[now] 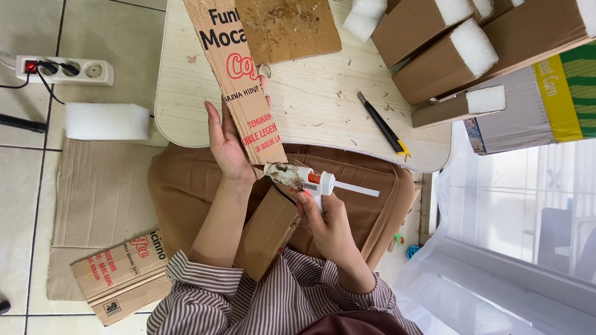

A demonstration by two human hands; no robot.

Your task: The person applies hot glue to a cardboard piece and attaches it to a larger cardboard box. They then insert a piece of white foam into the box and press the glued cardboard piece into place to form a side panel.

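Note:
My left hand (226,146) holds a long printed cardboard strip (236,74) that runs up over the small table (310,118). My right hand (326,223) grips a white hot glue gun (304,178) with a glue stick poking out its back. The gun's stained nozzle touches the strip's lower end. A folded brown cardboard piece (268,232) rests on my lap below both hands.
A black and yellow utility knife (383,124) lies on the table. Cardboard boxes with white foam ends (444,59) crowd the upper right. A foam block (107,121), a power strip (65,69) and flat cardboard sheets (105,205) lie on the tiled floor at left.

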